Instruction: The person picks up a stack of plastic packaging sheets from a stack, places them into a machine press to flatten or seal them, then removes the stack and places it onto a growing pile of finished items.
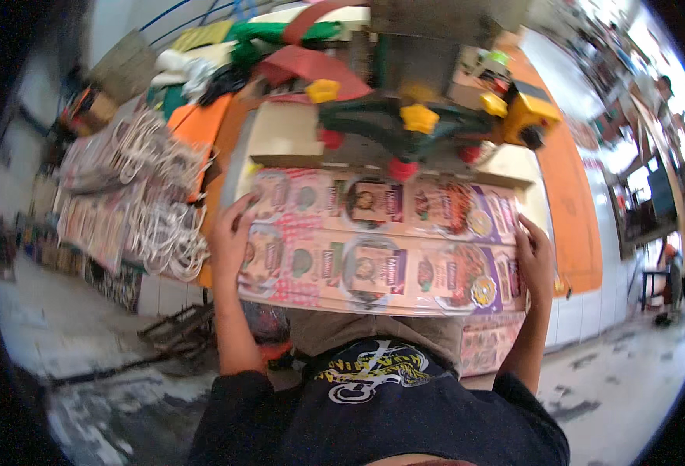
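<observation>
A wide pink printed sheet with two rows of food-package pictures lies in front of me, its near edge close to my body. My left hand holds the sheet's left edge, fingers bent over it. At the opposite edge my right hand grips the sheet, its fingertips on the upper right side. The sheet's far edge reaches up to a machine with a dark green clamp arm. That arm carries yellow star knobs and red feet, which stand just beyond the sheet.
Bundles of printed sheets and white cord loops cover the left side. A yellow box with a black knob sits at the machine's right, above an orange tabletop. More printed sheets show below my right hand.
</observation>
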`<action>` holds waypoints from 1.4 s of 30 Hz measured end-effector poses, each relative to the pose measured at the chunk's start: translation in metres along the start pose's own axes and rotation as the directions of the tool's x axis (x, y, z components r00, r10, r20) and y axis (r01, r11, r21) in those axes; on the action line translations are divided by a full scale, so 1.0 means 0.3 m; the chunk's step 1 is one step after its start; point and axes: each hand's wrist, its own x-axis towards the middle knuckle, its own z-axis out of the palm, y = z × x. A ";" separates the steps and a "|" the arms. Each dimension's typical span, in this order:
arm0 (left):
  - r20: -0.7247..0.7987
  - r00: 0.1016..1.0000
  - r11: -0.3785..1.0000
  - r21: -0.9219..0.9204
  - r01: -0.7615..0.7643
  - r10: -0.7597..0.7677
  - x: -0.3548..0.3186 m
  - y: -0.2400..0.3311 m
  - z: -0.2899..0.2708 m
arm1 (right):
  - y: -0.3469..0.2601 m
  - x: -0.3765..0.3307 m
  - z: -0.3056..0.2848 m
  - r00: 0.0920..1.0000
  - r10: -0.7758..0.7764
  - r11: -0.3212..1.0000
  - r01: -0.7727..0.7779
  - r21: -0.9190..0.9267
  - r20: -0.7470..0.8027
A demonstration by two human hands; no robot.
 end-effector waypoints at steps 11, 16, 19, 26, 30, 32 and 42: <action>0.011 0.989 0.988 0.029 0.149 -0.149 -0.041 0.023 -0.025 | -0.062 -0.031 0.027 0.996 -0.076 0.994 0.073 -0.077 -0.037; -0.042 0.997 0.994 0.087 0.070 -0.067 -0.045 0.020 -0.011 | -0.074 -0.029 0.017 1.000 -0.016 0.998 0.016 -0.065 -0.010; -0.027 0.996 0.993 0.081 0.085 -0.083 -0.040 0.002 -0.018 | -0.091 -0.024 0.032 1.000 0.002 1.000 -0.002 0.012 -0.021; -0.004 0.996 0.991 0.095 0.092 -0.092 -0.037 0.029 -0.019 | -0.031 -0.021 0.025 0.996 -0.077 0.991 0.071 -0.111 -0.047; -0.010 0.995 0.989 0.106 0.098 -0.098 -0.042 0.016 -0.022 | -0.056 -0.020 0.036 0.992 -0.117 0.989 0.113 -0.100 -0.044; -0.013 0.995 0.988 0.118 0.097 -0.096 -0.043 0.014 -0.021 | -0.074 -0.027 0.036 0.993 -0.111 0.987 0.105 -0.121 -0.048; 0.003 0.992 0.981 0.148 0.127 -0.129 -0.041 0.039 -0.015 | -0.123 -0.036 0.018 0.999 0.052 0.996 -0.051 -0.075 0.003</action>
